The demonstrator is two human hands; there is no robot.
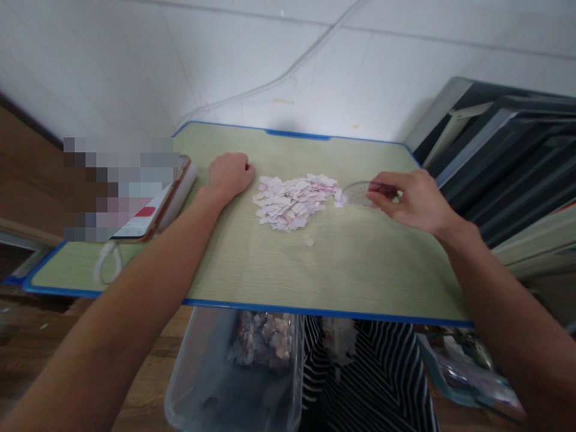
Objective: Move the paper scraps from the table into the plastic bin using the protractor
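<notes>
A heap of small torn white and pink paper pieces [297, 201] lies in the middle of the pale green table top. My right hand [411, 198] pinches a clear plastic protractor [357, 193] by its right part. The protractor's left end reaches the right edge of the heap, beside a few pieces there. My left hand [230, 174] rests as a closed fist on the table, just left of the heap and apart from it. Nothing sticks out of that fist. One loose paper piece [308, 242] lies in front of the heap.
A phone [148, 222] leans on a white box at the left, with a white cable loop [108, 264]. The table [270, 276] has a blue edge. Below stands a clear plastic bin [180, 372] with scraps. Dark panels [508, 156] lean at the right.
</notes>
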